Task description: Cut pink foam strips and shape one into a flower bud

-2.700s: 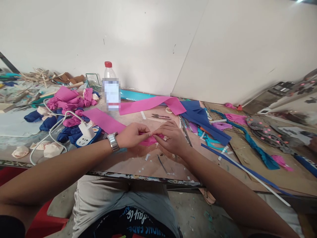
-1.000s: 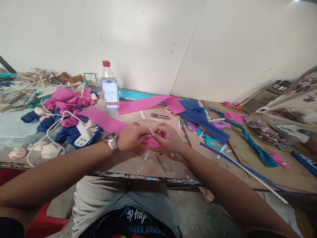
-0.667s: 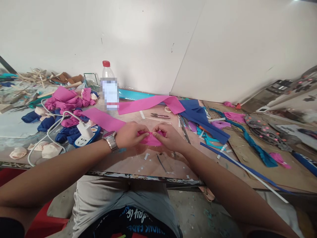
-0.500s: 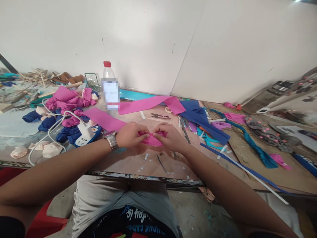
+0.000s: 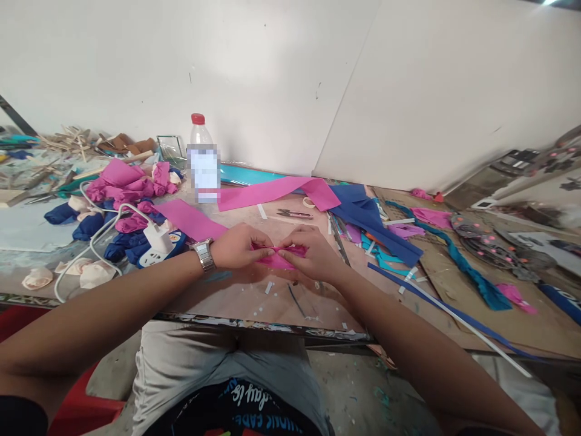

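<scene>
Between my two hands is a bright pink strip (image 5: 276, 260), gathered or folded, of what looks like crepe paper or thin fabric. My left hand (image 5: 238, 247), with a metal watch (image 5: 205, 257) at the wrist, pinches its left part between thumb and fingers. On the other side my right hand (image 5: 313, 253) pinches the strip too, and the thumbs nearly meet in the middle. A flat pink length (image 5: 193, 221) runs out to the left behind my left hand; whether it joins the held piece is hidden. Small thread snips (image 5: 295, 214) lie beyond my hands.
Pink, blue and cream rolled pieces (image 5: 122, 181) heap up at the left beside a power strip (image 5: 158, 248) with a white cable. A red-capped bottle (image 5: 203, 172) stands behind. Blue strips (image 5: 363, 212), a white stick (image 5: 472, 324) and cardboard (image 5: 445, 272) lie at the right.
My fingers have shifted slightly on the pink strip, and its lower fold looks more gathered. The flat pink length has drawn a little toward my left hand.
</scene>
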The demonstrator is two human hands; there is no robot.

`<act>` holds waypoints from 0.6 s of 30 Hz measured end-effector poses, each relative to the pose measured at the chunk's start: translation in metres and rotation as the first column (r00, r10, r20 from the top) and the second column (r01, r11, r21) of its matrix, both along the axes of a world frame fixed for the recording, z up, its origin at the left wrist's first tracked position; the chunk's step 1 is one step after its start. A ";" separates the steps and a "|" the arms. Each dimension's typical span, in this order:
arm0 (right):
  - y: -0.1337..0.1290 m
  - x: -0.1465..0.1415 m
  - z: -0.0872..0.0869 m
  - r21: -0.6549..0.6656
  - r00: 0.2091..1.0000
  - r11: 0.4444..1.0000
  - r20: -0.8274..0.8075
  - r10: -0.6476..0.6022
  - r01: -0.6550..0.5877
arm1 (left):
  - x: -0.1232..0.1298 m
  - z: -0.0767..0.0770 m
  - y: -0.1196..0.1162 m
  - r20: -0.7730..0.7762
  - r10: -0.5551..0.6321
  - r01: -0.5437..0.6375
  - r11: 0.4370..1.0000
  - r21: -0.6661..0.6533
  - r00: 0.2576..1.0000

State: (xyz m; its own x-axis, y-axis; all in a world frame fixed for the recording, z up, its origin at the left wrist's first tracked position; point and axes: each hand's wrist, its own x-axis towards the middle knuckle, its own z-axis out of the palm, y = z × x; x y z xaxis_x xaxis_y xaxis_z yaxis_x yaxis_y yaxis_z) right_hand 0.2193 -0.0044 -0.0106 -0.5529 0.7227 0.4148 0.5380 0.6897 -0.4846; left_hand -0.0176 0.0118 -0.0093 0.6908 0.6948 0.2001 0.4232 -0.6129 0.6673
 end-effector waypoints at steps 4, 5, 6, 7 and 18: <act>0.000 -0.001 -0.003 0.039 1.000 0.999 -0.013 -0.007 0.007 | 0.000 -0.001 -0.001 0.008 -0.020 0.020 1.000 0.003 1.000; 0.000 -0.001 -0.003 0.054 1.000 0.999 -0.009 -0.007 0.008 | 0.000 -0.002 -0.001 0.003 -0.023 0.023 1.000 0.000 1.000; -0.001 -0.001 -0.003 0.072 1.000 0.997 0.000 -0.008 0.008 | 0.001 -0.002 -0.001 -0.005 -0.022 0.022 1.000 -0.003 1.000; -0.001 -0.001 -0.003 0.090 1.000 0.996 0.010 -0.009 0.008 | 0.001 -0.003 -0.001 -0.013 -0.015 0.015 1.000 -0.005 1.000; -0.002 -0.002 -0.001 0.237 0.999 0.971 0.041 -0.019 0.009 | 0.003 0.001 -0.004 0.002 0.047 -0.047 0.999 -0.006 0.999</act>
